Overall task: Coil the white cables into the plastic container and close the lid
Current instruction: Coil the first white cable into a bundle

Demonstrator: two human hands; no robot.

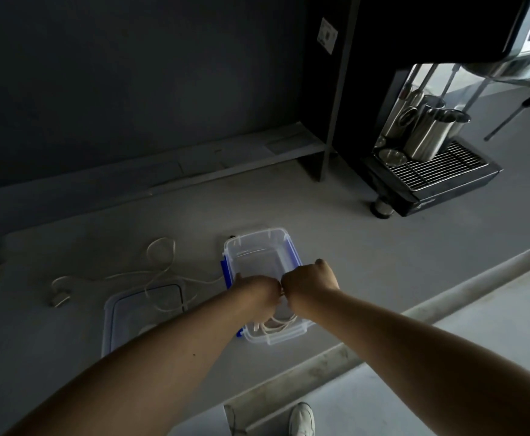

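A clear plastic container (257,247) with blue side clips stands open on the grey counter. Both hands meet over its near end. My left hand (254,291) and my right hand (309,283) are closed on a white cable, and its coiled loops (276,324) lie in the container's near corner under them. The rest of that white cable (159,272) trails loosely to the left across the counter and ends in a plug (59,298). The container's clear lid (144,309) lies flat to the left, under part of the cable and my left forearm.
A dark coffee machine (430,171) with a drip grate and steel jugs (424,133) stands at the back right. A dark wall runs behind the counter. The counter's front edge (345,357) is near my body, with a white shoe (303,420) on the floor below.
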